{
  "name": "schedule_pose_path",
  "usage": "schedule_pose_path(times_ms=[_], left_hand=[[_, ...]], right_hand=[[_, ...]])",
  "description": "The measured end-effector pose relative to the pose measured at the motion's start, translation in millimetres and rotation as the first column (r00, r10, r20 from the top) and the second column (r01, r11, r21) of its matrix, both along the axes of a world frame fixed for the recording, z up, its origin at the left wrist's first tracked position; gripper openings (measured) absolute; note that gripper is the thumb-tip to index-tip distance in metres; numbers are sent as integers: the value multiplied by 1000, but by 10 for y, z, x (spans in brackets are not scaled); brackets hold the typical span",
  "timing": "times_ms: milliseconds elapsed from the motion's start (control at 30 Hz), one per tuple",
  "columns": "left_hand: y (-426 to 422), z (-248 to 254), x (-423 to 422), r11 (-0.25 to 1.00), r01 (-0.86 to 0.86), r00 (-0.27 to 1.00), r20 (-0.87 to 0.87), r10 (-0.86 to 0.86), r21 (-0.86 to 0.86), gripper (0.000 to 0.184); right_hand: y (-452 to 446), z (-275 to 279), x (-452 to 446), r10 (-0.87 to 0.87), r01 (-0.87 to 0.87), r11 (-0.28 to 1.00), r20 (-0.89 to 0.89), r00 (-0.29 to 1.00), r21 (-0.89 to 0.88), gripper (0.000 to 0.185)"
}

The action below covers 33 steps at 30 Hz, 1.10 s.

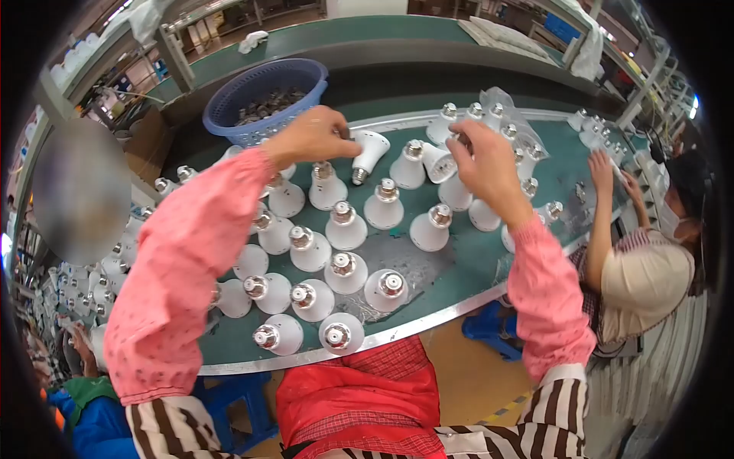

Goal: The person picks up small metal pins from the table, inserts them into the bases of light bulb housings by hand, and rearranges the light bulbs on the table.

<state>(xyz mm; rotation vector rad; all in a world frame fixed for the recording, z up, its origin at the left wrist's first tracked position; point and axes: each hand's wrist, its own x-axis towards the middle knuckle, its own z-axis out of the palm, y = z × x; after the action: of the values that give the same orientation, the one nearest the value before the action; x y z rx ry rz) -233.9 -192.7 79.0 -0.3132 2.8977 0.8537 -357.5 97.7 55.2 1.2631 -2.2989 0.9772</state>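
Observation:
White light bulbs with silver screw bases stand base-up across the green worktable [474, 271], such as this upright bulb [345, 226]. My left hand [310, 138] is closed, its fingertips at the side of a tilted light bulb [371, 153] whose base points down toward me. My right hand [493, 168] is at the back right of the group, with thumb and fingers curled together. Beside its thumb leans another tilted bulb [438, 163]. Whatever lies between the right fingertips is too small to make out.
A blue plastic basket [264, 92] full of small metal parts stands behind my left hand. A clear plastic bag [520, 126] lies over bulbs at the back right. On the right, a co-worker [646, 279] reaches over the same table. A blue stool [493, 329] stands below the table's metal edge.

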Motion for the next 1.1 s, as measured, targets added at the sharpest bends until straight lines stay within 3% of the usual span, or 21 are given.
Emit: schedule_pose_path(times_ms=[100, 133, 200, 233, 267, 333, 400, 467, 500, 600, 700, 733, 800, 833, 867, 900, 933, 967, 1067, 1100], left_hand=[[172, -284, -290, 958, -76, 997, -36, 69, -275, 66], [199, -346, -366, 972, -61, 990, 108, 88, -227, 70], [241, -549, -506, 949, -39, 994, 81, 67, -312, 66], [270, -687, -626, 936, -89, 990, 74, 121, -340, 59], [284, -731, -677, 945, -116, 989, 48, 137, -305, 51], [393, -572, -678, 924, -207, 964, 91, 248, -321, 37], [366, -488, -681, 871, -295, 950, -26, 310, -393, 30], [438, -478, -719, 845, -323, 946, -175, 273, -426, 25], [446, -461, -721, 856, -292, 956, -156, 248, -428, 26], [387, -373, -721, 877, -200, 980, -102, 173, -437, 32], [419, -370, -764, 878, -126, 988, -137, 69, -463, 34], [404, -432, -746, 906, -137, 960, -279, 21, -401, 34], [338, -419, -760, 945, -86, 971, -240, 8, -316, 34], [278, -391, -649, 956, -45, 938, -341, -59, -289, 37], [225, -416, -679, 936, -48, 946, -316, -69, -350, 35], [163, -315, -621, 948, 29, 962, -249, -113, -317, 43], [126, -243, -506, 902, 44, 940, -288, -183, -430, 55], [98, -128, -424, 909, 69, 954, -240, -181, -412, 64], [192, 227, 145, 914, 16, 883, -423, -202, -405, 57], [301, 399, 355, 960, 7, 910, -397, -122, -280, 58]], right_hand=[[-523, -137, -669, -7, 57, 896, -114, 993, 440, 23], [-701, -307, -949, 36, 37, 853, -128, 991, 521, 23], [-950, -296, -1037, 20, 7, 677, -29, 999, 736, 43], [-960, -364, -1105, 28, 24, 668, -57, 998, 744, 45], [-1019, -310, -1074, -18, -7, 582, 21, 1000, 813, 38], [-1051, -436, -1206, -10, -5, 542, 13, 1000, 840, 31], [-1042, -430, -1168, -11, 10, 621, -4, 1000, 783, 37], [-958, -352, -1110, -66, 18, 828, 66, 996, 561, 37], [-927, -311, -1067, -85, 32, 901, 105, 991, 433, 38], [-902, -238, -1083, -78, 48, 936, 73, 994, 349, 33], [-782, -352, -1020, 55, -47, 971, -29, 998, 235, 30], [-753, -430, -1070, 107, -94, 964, -40, 993, 250, 30], [-711, -559, -1191, 179, -136, 955, -146, 973, 264, 30], [-678, -545, -1207, 198, -151, 944, -137, 970, 294, 35], [-654, -615, -1274, 271, -221, 953, -251, 929, 208, 43], [-589, -411, -1031, 173, -131, 966, -180, 968, 222, 45], [-551, -276, -927, 176, -146, 978, -210, 962, 151, 42], [-482, -142, -803, 146, -123, 987, -261, 954, 103, 37], [-216, 293, -184, 112, -112, 994, -75, 991, 9, 26], [-103, 331, -6, 161, -161, 987, 0, 987, -15, 23]])
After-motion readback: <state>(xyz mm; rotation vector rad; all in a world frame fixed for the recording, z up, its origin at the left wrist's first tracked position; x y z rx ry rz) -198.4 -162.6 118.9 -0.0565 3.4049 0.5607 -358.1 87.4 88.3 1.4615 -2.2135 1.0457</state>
